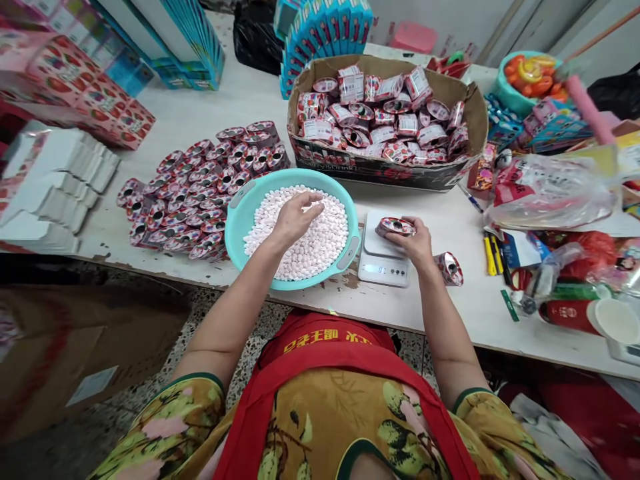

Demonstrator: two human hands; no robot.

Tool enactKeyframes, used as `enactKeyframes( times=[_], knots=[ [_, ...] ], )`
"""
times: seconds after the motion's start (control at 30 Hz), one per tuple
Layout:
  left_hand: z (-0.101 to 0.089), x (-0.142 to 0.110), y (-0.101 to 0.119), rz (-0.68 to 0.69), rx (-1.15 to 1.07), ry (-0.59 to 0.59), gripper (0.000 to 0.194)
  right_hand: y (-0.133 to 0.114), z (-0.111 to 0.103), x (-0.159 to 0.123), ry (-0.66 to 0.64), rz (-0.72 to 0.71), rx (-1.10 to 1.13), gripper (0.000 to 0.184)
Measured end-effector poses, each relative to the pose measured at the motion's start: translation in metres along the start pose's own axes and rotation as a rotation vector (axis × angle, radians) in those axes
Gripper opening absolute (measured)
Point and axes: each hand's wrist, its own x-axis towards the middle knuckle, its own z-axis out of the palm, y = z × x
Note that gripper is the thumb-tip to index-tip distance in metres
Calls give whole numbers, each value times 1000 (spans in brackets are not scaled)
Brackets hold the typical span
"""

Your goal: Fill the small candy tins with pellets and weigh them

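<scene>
Gripping 1 printed packet (pixel 387 224) in the right hand (pixel 415 243), over the scale (pixel 384 272)! Holding the left hand (pixel 296 219) loosely unfurled above pale candies (pixel 325 243) in the turquoise basin (pixel 235 223), 9 o'clock; beyond, spotting grouped packets (pixel 195 190) between 9 and 10, packed carton (pixel 375 171) at 12.

Left hand (pixel 296 219) over teal basin (pixel 235 230) of pale tablets (pixel 310 253) | right hand (pixel 419 243) gripping pack (pixel 393 227) at scale (pixel 373 270) | more packs (pixel 193 197) left | full box (pixel 370 172) far

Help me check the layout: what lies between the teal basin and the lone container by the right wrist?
The head view shows the scale, with the right hand holding another container over it.
</scene>
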Motion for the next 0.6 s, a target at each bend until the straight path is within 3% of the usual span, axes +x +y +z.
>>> enactKeyframes(
  times=[0.13, 0.27, 0.47, 0.6],
  knots=[
    [2, -1, -2, -26, -39, 8, 36, -4, -29, -25, 109, -73, 48, 70],
    [5, -3, -2, -52, -65, 10, 36, 1, -72, -62, 421, -74, 56, 55],
    [8, -1, 15, -46, -26, -21, 36, 50, -113, -104, 823, -5, 47, 50],
    [15, 8, 36, 51, 26, -83, 36, 75, -115, -121, 882, 66, 71, 52]
  ],
)
